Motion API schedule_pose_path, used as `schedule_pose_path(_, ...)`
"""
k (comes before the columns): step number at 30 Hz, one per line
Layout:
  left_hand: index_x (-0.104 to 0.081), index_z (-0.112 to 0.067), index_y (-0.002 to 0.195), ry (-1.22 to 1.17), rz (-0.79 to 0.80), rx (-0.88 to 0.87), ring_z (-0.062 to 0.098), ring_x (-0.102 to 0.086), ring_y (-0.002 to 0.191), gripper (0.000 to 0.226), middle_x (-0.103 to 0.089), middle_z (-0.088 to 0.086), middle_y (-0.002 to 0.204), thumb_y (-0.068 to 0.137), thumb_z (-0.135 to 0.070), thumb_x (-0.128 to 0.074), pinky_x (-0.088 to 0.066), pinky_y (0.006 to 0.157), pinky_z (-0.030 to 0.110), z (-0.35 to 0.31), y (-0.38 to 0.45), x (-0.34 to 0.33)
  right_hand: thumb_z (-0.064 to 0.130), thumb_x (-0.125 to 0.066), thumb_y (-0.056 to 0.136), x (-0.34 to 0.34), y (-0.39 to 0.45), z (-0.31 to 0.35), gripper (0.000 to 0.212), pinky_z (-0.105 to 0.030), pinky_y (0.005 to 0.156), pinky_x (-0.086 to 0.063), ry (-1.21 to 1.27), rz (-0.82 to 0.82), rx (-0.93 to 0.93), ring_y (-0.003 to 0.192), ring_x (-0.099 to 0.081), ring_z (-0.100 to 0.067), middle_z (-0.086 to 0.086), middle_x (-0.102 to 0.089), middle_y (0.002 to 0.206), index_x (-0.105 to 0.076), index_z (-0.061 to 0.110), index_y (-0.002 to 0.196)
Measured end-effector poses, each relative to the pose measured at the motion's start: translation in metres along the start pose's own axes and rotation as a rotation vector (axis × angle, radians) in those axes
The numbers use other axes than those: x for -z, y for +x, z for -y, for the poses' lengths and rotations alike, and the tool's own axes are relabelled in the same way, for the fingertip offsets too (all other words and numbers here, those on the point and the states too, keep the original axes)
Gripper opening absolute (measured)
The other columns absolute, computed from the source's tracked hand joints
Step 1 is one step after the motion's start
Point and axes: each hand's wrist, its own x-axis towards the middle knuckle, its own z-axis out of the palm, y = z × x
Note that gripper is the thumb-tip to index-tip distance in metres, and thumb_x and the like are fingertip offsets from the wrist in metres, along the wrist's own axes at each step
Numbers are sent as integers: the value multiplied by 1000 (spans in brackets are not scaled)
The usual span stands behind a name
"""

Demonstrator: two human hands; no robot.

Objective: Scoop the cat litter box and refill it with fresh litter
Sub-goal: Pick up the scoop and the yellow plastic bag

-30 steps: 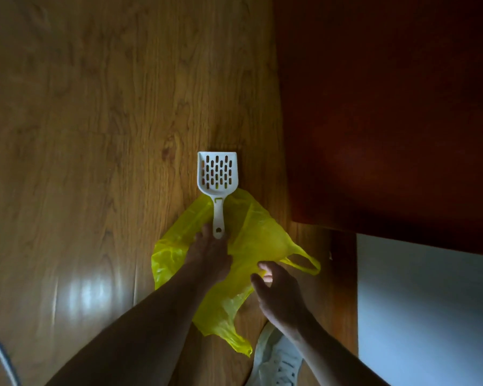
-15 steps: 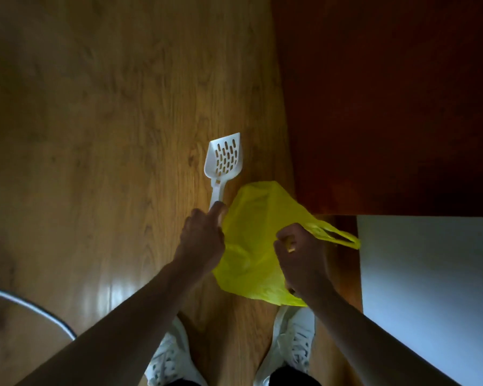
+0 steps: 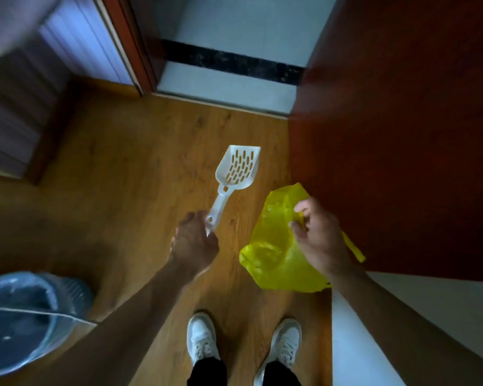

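The left hand is holding the white scoop by the very end of its handle, up above the floor. The right hand is pinching the yellow bag. The scoop might slip, since the fingers are gripping only the tip. No litter box is showing. The wooden floor is leading to a doorway, and a blue-lined bin is standing nearby.

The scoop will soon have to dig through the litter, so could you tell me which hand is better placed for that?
Left, probably. The left hand already grips the scoop by its handle, slotted head pointing forward, while the right hand holds the yellow bag.
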Motion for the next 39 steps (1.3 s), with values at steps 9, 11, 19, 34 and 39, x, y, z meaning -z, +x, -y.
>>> schedule_pose_path(9, -53, -21, 132, 11, -231, 42, 16, -45, 117, 34, -51, -2, 127, 98, -20, -50, -40, 95, 25, -76, -79, 257, 1, -73, 79, 166, 30, 227, 21, -23, 64, -35, 66, -24, 300, 60, -44, 1, 19, -44, 64, -61, 13, 92)
schedule_pose_path(11, -53, -19, 132, -8, -326, 56, 17, -45, 115, 32, -51, 1, 127, 100, -21, -48, -41, 97, 30, -88, -102, 300, 3, -72, 79, 191, 29, 268, 21, -30, 61, -40, 89, -28, 356, 59, -46, -4, 14, -45, 62, -60, 16, 91)
schedule_pose_path(19, -55, -16, 131, 0, -641, 209, 23, -43, 111, 33, -51, 7, 123, 98, -20, -51, -36, 98, 33, -99, -173, 396, 3, -73, 78, 237, 50, 374, 23, -24, 65, -33, 66, 59, 661, 64, -42, -7, 17, -42, 63, -61, 16, 93)
schedule_pose_path(34, -68, -6, 85, 88, -1089, 709, 40, -60, 72, 20, -63, 12, 77, 68, -9, -57, -53, 65, 50, -84, -352, 374, 2, -71, 78, 207, 4, 488, 21, -23, 72, -37, 8, 557, 1308, 78, -50, -10, 18, -50, 80, -62, 15, 91)
schedule_pose_path(39, -66, -8, 95, -25, -1290, 886, 37, -54, 88, 18, -61, 12, 90, 88, -13, -51, -44, 81, 46, -60, -429, 362, 4, -73, 77, 175, -73, 546, 23, -24, 75, -40, 7, 652, 1483, 81, -54, -10, 15, -58, 85, -61, 19, 90)
